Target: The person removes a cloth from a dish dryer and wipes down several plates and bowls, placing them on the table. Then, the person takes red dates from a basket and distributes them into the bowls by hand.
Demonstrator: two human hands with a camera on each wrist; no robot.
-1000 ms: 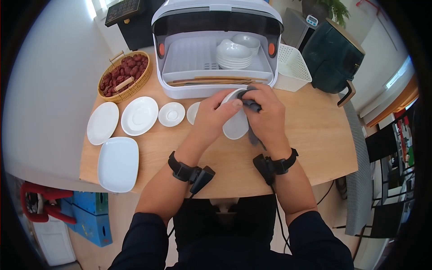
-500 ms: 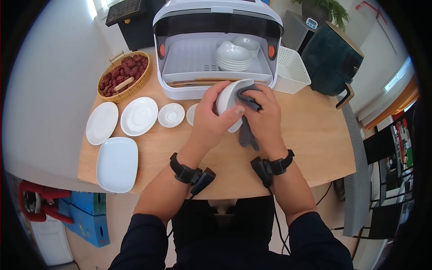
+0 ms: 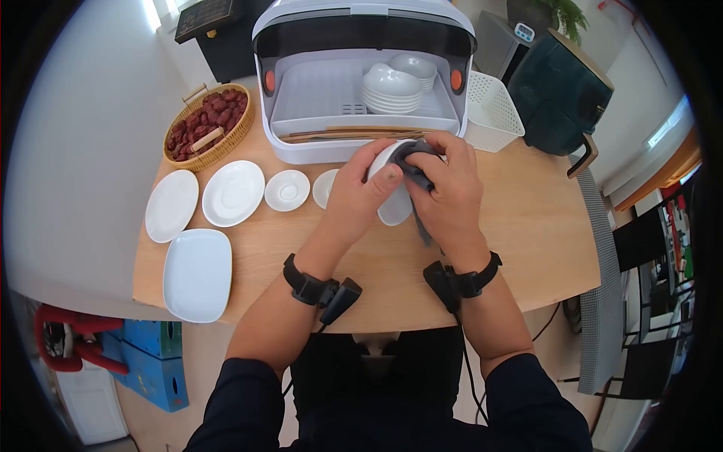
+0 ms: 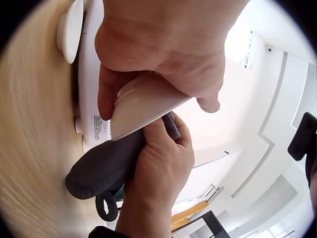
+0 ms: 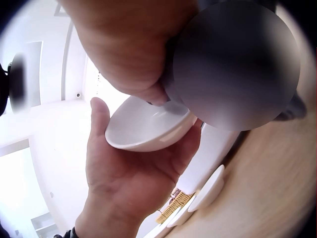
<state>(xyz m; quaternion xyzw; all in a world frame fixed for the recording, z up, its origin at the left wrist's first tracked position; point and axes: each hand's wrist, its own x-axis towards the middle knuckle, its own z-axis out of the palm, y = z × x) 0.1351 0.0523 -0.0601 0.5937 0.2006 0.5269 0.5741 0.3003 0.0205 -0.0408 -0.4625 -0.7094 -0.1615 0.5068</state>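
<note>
Above the table, my left hand (image 3: 354, 194) grips a small white bowl (image 5: 148, 130), thumb at the rim and fingers around its outside. My right hand (image 3: 452, 184) holds a dark grey cloth (image 4: 101, 168) and presses it into the bowl; part of the cloth hangs down below that hand. In the right wrist view, the bowl's glossy inside shows, with the cloth and fingertips at its far side. Beneath the hands in the head view lies a white dish (image 3: 395, 209), partly covered by them. A small white saucer (image 3: 322, 188) is half hidden behind my left hand.
A white dish cabinet (image 3: 316, 153) with its lid raised holds stacked bowls (image 3: 392, 90) and chopsticks (image 3: 339, 135). Left are round plates (image 3: 233, 193), a square plate (image 3: 197, 275) and a basket of red dates (image 3: 207, 124). A white basket (image 3: 493, 113) and a green air fryer (image 3: 561, 98) stand right.
The bowl tipped up with its side showing half a second ago, and is now turned back and lower between the hands. The cloth has shifted along its inside with my right hand.
</note>
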